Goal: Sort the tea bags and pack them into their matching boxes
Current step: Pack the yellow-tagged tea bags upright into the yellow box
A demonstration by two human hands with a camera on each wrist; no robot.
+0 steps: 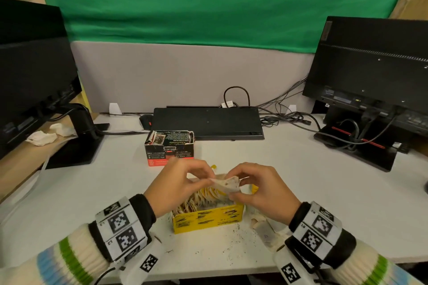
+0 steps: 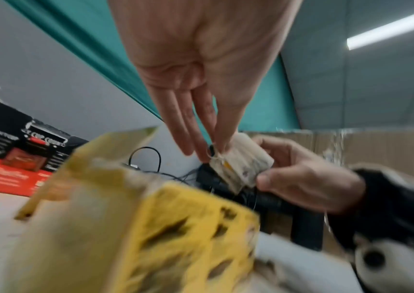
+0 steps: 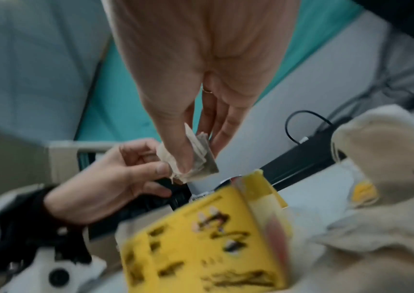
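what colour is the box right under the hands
Yellow with black print; the box shows best in the head view.

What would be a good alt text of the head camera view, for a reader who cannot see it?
Both hands pinch one tea bag above an open yellow tea box full of bags: left hand at its left end, right hand at its right. A black and red tea box stands behind on the white desk, between two monitors.
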